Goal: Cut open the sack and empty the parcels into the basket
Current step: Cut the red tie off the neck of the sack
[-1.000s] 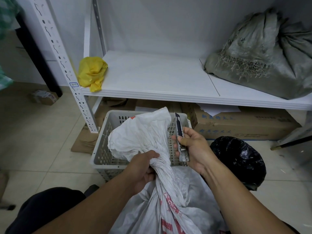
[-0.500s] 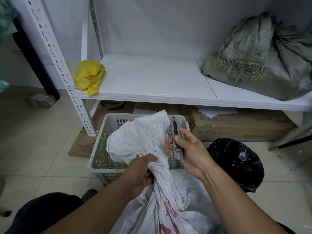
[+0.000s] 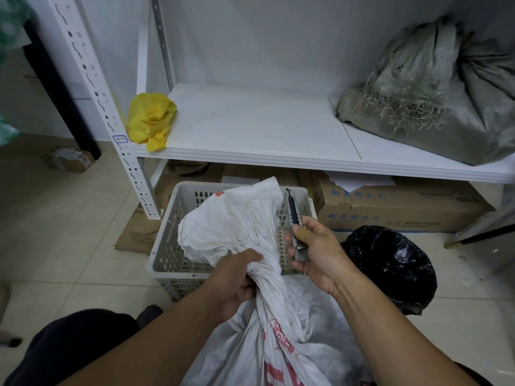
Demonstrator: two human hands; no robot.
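Observation:
A white woven sack [image 3: 267, 346] with red print stands in front of me, its neck twisted tight. My left hand [image 3: 237, 280] grips that twisted neck, and the loose top of the sack fans out above my fist over the basket. My right hand [image 3: 315, 252] holds a utility knife [image 3: 292, 213] upright just right of the neck, thumb on its slider, blade pointing up and apart from the fabric. The grey slotted plastic basket [image 3: 167, 246] sits on the floor right behind the sack. Its inside is mostly hidden by the sack top.
A white metal shelf [image 3: 250, 160] runs above the basket, with a yellow bag [image 3: 150, 118] at its left and a grey-green sack [image 3: 434, 101] at its right. Cardboard boxes [image 3: 390, 207] lie under it. A black bin bag [image 3: 395, 266] sits right of my right hand.
My right hand has shifted the knife slightly, first toward the sack neck and then a little right again. My left hand keeps its grip on the neck.

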